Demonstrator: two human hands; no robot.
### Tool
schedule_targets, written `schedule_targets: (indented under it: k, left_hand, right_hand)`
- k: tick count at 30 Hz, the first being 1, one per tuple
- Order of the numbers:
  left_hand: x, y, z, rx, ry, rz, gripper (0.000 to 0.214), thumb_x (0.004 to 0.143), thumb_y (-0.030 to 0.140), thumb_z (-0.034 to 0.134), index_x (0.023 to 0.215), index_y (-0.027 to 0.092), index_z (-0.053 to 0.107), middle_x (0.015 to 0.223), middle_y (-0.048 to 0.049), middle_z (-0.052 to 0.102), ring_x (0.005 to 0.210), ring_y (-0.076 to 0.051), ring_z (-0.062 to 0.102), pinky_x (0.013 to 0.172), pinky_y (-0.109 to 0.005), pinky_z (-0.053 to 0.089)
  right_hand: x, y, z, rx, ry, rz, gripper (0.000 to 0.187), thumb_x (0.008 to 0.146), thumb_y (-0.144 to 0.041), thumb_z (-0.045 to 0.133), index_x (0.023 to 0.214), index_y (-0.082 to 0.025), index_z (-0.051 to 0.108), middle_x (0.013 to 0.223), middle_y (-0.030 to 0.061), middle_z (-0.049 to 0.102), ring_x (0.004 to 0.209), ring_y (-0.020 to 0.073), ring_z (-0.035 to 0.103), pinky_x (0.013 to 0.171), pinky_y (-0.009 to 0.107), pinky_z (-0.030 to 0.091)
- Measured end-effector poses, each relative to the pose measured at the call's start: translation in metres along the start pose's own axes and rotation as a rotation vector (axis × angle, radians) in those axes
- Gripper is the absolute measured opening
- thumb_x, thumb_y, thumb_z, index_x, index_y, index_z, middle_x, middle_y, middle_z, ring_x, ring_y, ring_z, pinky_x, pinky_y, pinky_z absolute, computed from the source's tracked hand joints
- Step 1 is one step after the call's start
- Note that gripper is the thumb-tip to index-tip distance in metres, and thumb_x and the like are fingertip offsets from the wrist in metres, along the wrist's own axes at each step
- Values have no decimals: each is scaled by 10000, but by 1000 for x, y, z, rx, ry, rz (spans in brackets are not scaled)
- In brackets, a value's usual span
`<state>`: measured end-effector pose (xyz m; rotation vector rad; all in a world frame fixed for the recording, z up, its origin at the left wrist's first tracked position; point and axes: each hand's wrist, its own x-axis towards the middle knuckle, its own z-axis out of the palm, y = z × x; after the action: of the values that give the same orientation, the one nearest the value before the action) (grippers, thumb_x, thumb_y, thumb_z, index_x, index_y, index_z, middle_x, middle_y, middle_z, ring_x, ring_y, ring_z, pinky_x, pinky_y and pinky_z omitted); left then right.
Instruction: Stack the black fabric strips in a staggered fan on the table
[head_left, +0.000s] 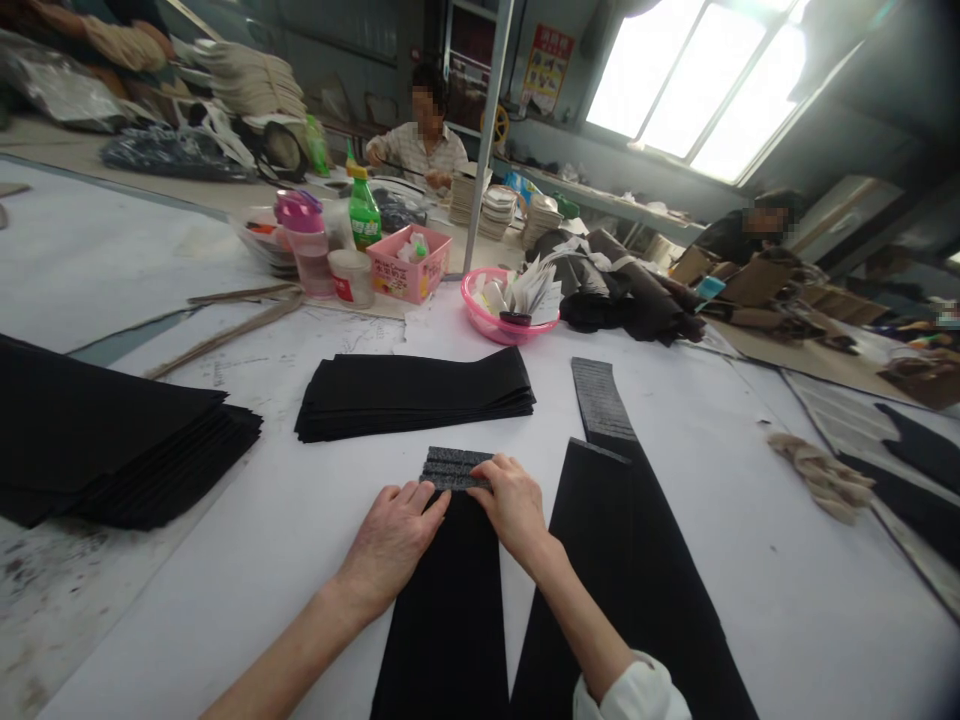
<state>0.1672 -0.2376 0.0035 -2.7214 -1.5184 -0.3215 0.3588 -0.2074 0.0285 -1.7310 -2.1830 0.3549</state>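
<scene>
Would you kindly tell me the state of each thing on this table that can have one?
black strip, flat, far end folded back grey side up.
left hand, open, flat on the strip.
right hand, pressing on the folded end.
stack of black strips, neat, lying flat.
green bottle, upright, capped.
pink-lidded bottle, upright, lid shut.
pink bowl, filled with paper pieces.
</scene>
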Motion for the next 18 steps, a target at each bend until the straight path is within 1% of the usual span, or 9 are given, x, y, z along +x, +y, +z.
schedule_targets:
  k: [3,7,11,14,18]
  left_hand:
    - [3,-3,0,-37,-2,-9,279,933,174,459,1174,260,571,1007,-47,574,944,-202,534,794,-358,383]
    - [9,-12,0,-127,6,-24,190,944,222,464,1042,275,618,930,-13,576,878,-176,531,744,-329,362]
    - [16,-19,2,-264,9,-38,205,960,259,432,927,254,635,879,-3,580,841,-160,537,718,-310,360]
    - [19,-22,3,-335,14,-60,233,965,255,409,881,229,624,876,-8,591,841,-159,547,728,-304,379]
    - [23,-24,1,-366,0,-69,161,936,221,463,872,222,611,872,-6,598,825,-159,555,735,-292,403]
  right_hand:
    - [10,-4,7,-42,-54,-81,161,813,-288,697,964,-260,648,959,5,635,941,192,552,746,271,425]
    - [18,-3,12,-105,-89,-121,110,825,-326,689,893,-252,643,916,2,621,913,191,534,748,290,402]
    - [22,-3,10,-130,-103,-148,118,831,-334,684,873,-240,626,906,12,606,901,196,523,736,308,377]
    - [26,-3,9,-133,-129,-169,137,807,-315,713,846,-226,617,895,20,595,889,198,517,720,307,363]
    - [32,-3,7,-123,-185,-192,175,772,-284,749,828,-212,599,878,12,593,882,186,508,707,297,344]
